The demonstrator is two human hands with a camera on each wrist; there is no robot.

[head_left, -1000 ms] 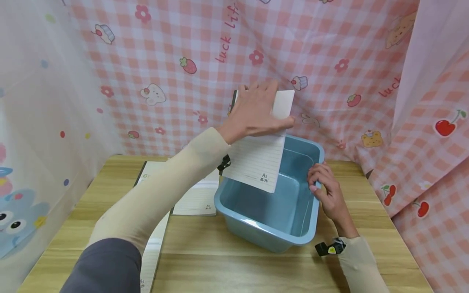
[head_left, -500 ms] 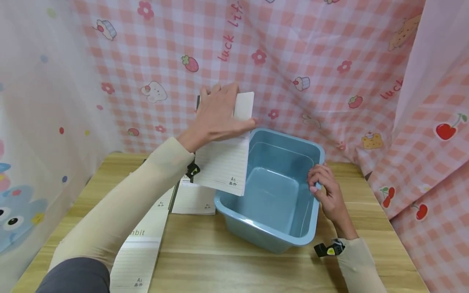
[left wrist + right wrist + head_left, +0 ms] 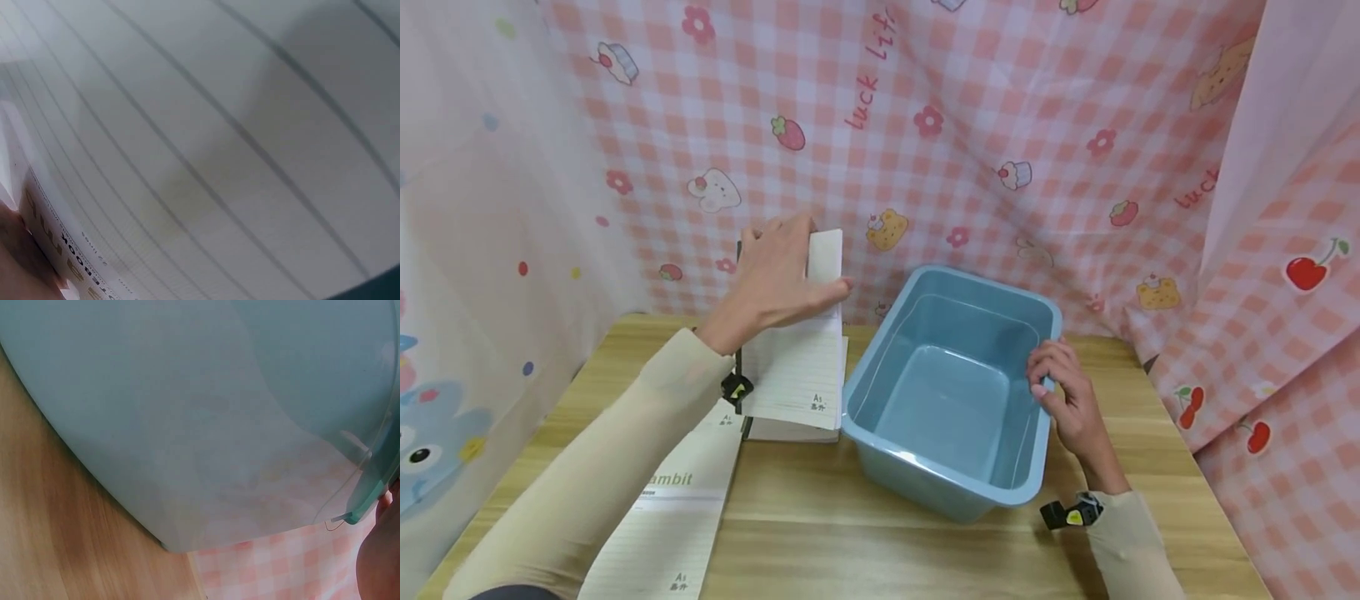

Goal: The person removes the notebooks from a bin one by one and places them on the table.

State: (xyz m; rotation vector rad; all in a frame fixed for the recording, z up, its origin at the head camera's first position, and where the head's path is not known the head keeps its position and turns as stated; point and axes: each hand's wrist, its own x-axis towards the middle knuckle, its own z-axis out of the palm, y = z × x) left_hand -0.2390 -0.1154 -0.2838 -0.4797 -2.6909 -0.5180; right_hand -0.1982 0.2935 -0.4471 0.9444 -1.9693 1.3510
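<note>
My left hand [image 3: 775,275] grips a white A5 notebook [image 3: 793,371] across its upper part, thumb at the right edge and fingers over the top. The notebook stands tilted over another notebook [image 3: 790,431] lying left of the basin, hiding most of it. Its ruled cover [image 3: 187,137] fills the left wrist view. My right hand [image 3: 1067,392] holds the right rim of a light blue plastic basin [image 3: 951,392], thumb outside and fingers over the edge. Nothing lies inside the basin. In the right wrist view, the basin's outer wall [image 3: 156,425] takes up most of the frame.
More notebooks [image 3: 658,533] lie on the wooden table [image 3: 820,533] at the front left, partly under my left forearm. A pink checked curtain [image 3: 850,167] hangs right behind the table, and a white one [image 3: 482,208] closes off the left side.
My left hand has carried the notebook left, away from over the basin, and lowered it toward the notebook beside it. The right hand keeps its hold on the rim; the basin has hardly moved.
</note>
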